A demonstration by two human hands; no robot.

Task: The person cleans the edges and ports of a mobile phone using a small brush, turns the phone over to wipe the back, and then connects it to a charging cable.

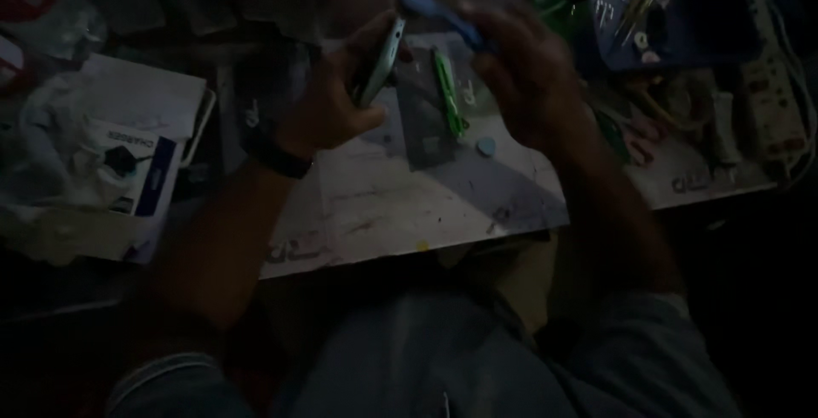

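- Silver-edged and slim, a phone sits upright on its long edge in the left hand, fingers curled round its back and thumb across the front, held above the far half of the tabletop.
- Its long axis runs steeply, from low near the left palm up and slightly right toward the blue tool.
- That blue tool, thin and blurred, is pinched in the right hand; its free end points left and up, ending just above the phone's top edge.
- Of the two hands, the left one carries the phone, while the right is just beside it, to the phone's right.
- A dark band circles the left wrist.
- On the tabletop between the hands lie a green-handled tool and a small pale blue disc.
- Off to the left rests a white and blue box; at the far right, a pale power strip.
- Dim light hides finer detail.
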